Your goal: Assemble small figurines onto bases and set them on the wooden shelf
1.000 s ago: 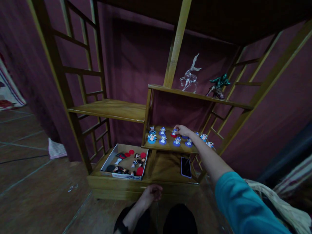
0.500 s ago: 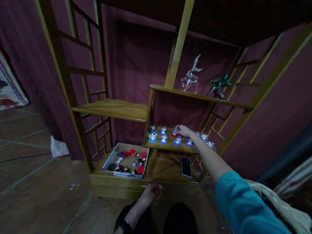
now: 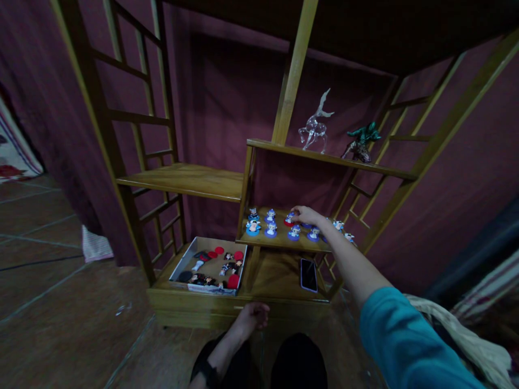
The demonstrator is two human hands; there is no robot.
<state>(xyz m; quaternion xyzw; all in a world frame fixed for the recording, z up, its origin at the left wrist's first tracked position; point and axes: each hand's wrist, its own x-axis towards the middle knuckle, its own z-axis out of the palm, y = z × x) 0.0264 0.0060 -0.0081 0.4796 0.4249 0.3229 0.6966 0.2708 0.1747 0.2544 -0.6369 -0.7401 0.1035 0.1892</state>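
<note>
On the small middle shelf, my right hand has its fingers closed on a small figurine with a red base. Around it stand several purple-based figurines, among them one in the front row and one at the back left. A blue-based figurine is at the shelf's left end, and more stand to the right, partly behind my forearm. My left hand hangs low in front of the cabinet's base, fingers curled; whether anything is inside them is hidden.
A shallow cardboard box with several figurines and red discs sits at the lower left. A phone lies on the lower shelf. Above my right hand are a glass deer and a dark green statuette on the upper shelf.
The view has shifted very slightly. My right hand stays at the red-based figurine, and my left hand holds nearly the same place.
</note>
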